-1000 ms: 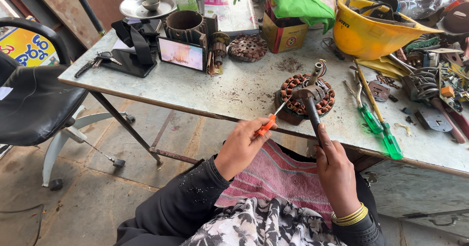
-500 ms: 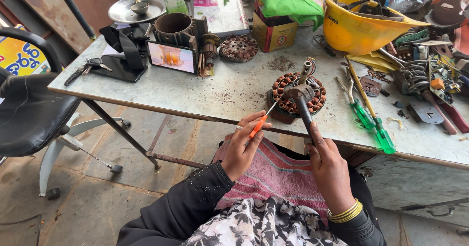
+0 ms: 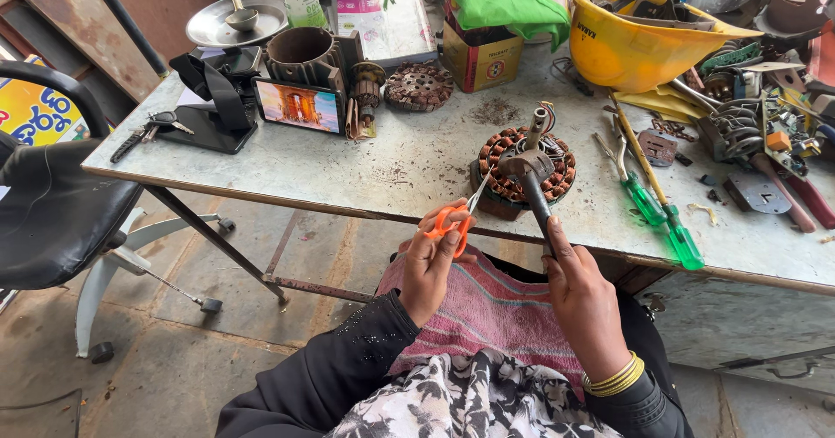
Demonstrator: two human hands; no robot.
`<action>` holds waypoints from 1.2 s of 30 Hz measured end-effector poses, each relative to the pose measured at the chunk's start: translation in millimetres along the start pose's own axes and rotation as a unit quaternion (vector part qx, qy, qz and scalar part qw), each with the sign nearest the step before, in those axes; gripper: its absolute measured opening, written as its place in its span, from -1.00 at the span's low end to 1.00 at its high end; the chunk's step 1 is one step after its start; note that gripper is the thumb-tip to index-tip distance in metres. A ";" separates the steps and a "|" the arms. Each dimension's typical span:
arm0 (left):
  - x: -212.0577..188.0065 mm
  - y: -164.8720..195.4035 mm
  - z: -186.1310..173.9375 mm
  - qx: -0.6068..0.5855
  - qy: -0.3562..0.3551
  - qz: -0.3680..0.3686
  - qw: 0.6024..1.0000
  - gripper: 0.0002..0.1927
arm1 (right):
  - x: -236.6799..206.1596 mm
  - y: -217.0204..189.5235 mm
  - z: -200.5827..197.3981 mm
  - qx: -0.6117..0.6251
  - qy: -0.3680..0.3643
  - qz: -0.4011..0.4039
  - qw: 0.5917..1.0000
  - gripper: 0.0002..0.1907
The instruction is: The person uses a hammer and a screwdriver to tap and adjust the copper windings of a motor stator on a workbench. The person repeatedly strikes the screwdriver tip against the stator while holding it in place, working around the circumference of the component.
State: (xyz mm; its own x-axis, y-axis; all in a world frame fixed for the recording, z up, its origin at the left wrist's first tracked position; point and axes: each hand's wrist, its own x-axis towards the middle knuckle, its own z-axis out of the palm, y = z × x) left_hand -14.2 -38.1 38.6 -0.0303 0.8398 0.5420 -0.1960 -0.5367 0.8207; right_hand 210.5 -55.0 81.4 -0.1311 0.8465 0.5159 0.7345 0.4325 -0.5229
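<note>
Stator: round motor stator (image 3: 525, 170) with copper-coloured windings, resting on the bench (image 3: 365, 155) close to its near edge, about midway along.
Hammer: dark hammer (image 3: 532, 181), head lying on top of the stator, handle running back over the near edge toward the person.
Right hand: right hand (image 3: 584, 292), grip clamped around the lower end of the hammer handle; gold bangles at the wrist.
Scissors: orange-handled scissors (image 3: 454, 219), blades pointing at the stator's left side; contact with the windings cannot be told.
Left hand: left hand (image 3: 432, 264), fingers through the scissor loops, grip closed on them, just off the near edge.
Screwdrivers: two green-handled screwdrivers (image 3: 657, 212), lying right of the stator, near the near edge.
Hard hat: yellow hard hat (image 3: 639, 42), upturned, holding odds and ends, toward the far right of the bench.
Phone: phone (image 3: 298, 106) with lit screen, propped upright left of centre.
Second stator: dark round stator (image 3: 421, 86), lying behind the first, toward the far edge.
Chair: black office chair (image 3: 61, 203), on the floor beyond the bench's left end.
</note>
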 end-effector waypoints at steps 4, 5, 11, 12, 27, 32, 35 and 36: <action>-2.7 -4.4 3.3 0.049 -0.030 0.041 0.998 -0.70 | 0.2 -0.9 -0.6 -0.001 -0.003 0.001 1.000 -0.34; -4.3 -6.0 3.4 0.068 -0.040 0.042 0.996 -0.71 | 0.1 -1.3 -0.6 0.002 -0.001 -0.001 1.000 -0.35; -10.5 -21.1 1.2 0.083 -0.060 0.086 0.991 -0.77 | -1.3 -3.8 -1.8 -0.001 -0.009 0.007 1.000 -0.34; -11.4 -24.5 1.3 0.067 -0.060 0.088 0.992 -0.78 | -1.6 -3.7 -1.9 0.001 -0.009 0.007 1.000 -0.34; -16.6 -59.9 -6.9 0.001 -0.060 0.077 0.995 -0.79 | -2.9 -5.0 -0.1 -0.004 -0.008 0.024 1.000 -0.36; -14.9 -74.3 -8.9 -0.011 -0.054 0.076 0.996 -0.79 | -2.4 -3.0 2.1 0.008 0.004 0.010 1.000 -0.37; -14.5 -76.6 -6.4 -0.011 -0.047 0.079 0.996 -0.80 | -2.4 -1.2 2.9 0.005 0.009 0.001 1.000 -0.37; -13.9 -75.5 -5.3 -0.012 -0.046 0.081 0.996 -0.81 | -2.4 -0.5 2.9 0.002 0.011 -0.001 1.000 -0.36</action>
State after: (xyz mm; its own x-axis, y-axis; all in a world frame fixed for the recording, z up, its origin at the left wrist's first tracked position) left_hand -4.1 -8.8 -31.9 0.0255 0.7309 0.6820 -0.2191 -0.6615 0.7172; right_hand 208.6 -56.3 78.5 -0.1188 0.8386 0.5317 0.7311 0.4362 -0.5246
